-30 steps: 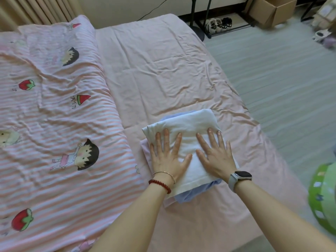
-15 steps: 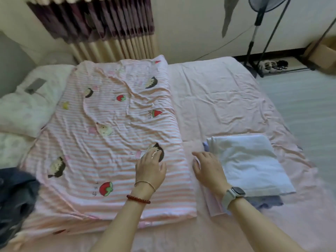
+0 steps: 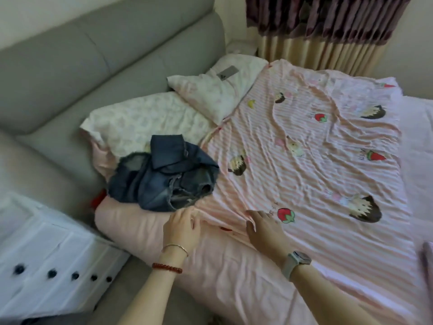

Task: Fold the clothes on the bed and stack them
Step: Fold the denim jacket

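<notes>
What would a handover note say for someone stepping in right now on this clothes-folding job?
Left hand: grip pinches the near edge of the striped blanket.
Right hand: rests on the same edge, fingers bent into the fabric; a firm grip cannot be confirmed.
Denim garment: crumpled and unfolded, beside the pillows, just beyond the left hand.
Done: no folded stack in view.
Left: fold the denim and stack it.

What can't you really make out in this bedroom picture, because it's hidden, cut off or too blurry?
- Denim garment, head view: crumpled on itself, so its type is unclear.
- Left hand and right hand: fingertips sink into folds of the striped blanket, so the exact hold is unclear.
- Grey item on the far pillow: too small and blurred to identify.
- Folded pile: only an edge shows, cut off at the right.
</notes>
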Demonstrator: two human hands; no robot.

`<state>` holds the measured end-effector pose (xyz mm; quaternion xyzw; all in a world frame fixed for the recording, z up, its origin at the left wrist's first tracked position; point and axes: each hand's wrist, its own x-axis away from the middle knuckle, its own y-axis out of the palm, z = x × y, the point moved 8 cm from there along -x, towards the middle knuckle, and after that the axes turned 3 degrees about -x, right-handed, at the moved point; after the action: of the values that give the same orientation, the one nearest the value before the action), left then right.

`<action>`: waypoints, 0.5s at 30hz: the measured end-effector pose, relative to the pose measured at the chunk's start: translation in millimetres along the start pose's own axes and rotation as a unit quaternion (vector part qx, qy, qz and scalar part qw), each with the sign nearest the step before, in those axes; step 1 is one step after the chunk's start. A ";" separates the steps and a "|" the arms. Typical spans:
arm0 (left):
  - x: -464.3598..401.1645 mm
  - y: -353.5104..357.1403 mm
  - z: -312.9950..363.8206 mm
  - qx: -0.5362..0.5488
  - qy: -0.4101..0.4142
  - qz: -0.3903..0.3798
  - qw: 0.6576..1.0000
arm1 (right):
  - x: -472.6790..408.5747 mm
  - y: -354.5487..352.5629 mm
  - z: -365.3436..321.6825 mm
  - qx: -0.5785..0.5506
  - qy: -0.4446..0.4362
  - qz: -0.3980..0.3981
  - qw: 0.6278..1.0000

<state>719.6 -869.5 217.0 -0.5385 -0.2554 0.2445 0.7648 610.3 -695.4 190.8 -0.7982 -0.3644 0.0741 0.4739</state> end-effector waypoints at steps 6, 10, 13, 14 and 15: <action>-40.9 12.7 -110.8 -0.038 -0.041 -0.067 0.996 | -64.3 64.6 -75.9 0.023 -0.028 -0.044 0.998; -82.1 51.4 -149.0 -0.063 -0.032 -0.123 0.990 | -129.6 108.5 -82.3 0.068 -0.029 -0.085 0.994; -106.7 75.7 -160.8 -0.097 -0.021 -0.164 0.981 | -164.9 122.2 -72.1 0.090 -0.016 -0.084 0.992; -120.3 88.1 -166.3 -0.100 -0.019 -0.171 0.980 | -182.1 128.3 -65.4 0.090 -0.006 -0.074 0.993; -133.8 98.6 -171.7 -0.104 -0.015 -0.172 0.980 | -197.6 133.1 -57.3 0.077 0.010 -0.059 0.995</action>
<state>721.8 -1046.7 56.7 -0.5595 -0.3790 0.0896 0.7316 561.9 -902.5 69.1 -0.7371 -0.3988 0.0663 0.5415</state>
